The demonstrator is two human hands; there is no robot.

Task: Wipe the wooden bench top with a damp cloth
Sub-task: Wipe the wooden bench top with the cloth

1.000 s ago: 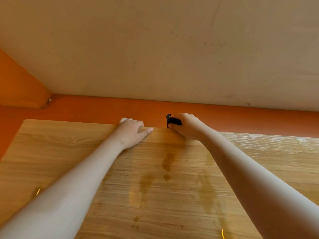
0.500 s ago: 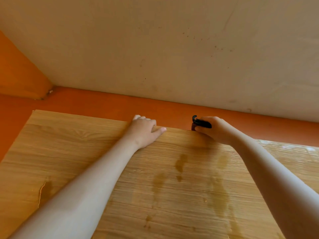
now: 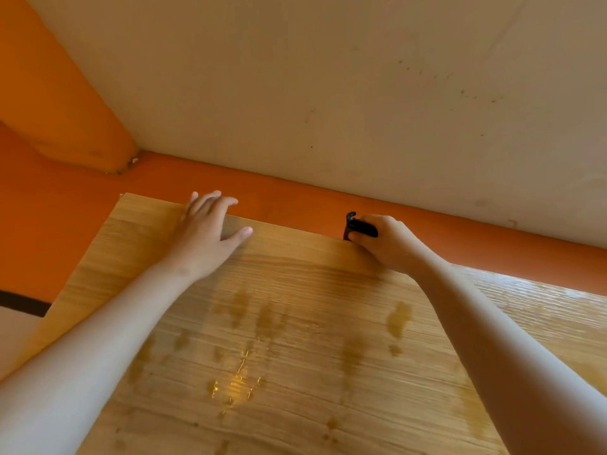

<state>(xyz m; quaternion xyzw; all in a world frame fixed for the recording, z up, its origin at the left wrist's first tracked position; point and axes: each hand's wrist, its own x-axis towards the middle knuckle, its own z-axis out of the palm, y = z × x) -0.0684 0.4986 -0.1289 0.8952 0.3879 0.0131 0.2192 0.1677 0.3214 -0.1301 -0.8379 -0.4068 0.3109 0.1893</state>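
Note:
The wooden bench top (image 3: pixel 295 323) fills the lower part of the head view, pale grained wood with wet streaks and damp patches across its middle. My left hand (image 3: pixel 207 234) lies flat on the far edge near the left corner, fingers spread and reaching over the edge. My right hand (image 3: pixel 384 241) is at the far edge further right, closed around a small dark cloth (image 3: pixel 359 226), of which only a black bit shows past the fingers. The cloth presses against the edge of the wood.
An orange floor strip (image 3: pixel 295 198) runs behind the bench, with a pale wall (image 3: pixel 328 93) above it. An orange block (image 3: pixel 65 110) stands at the back left. The bench's left edge (image 3: pixel 75 274) drops to the floor, where a dark band (image 3: pixel 19 303) shows.
The view has shifted left, so the bench's left corner now sits nearer the middle. My hands have spread further apart along the far edge, with my left hand's fingers now spread. More wet patches show.

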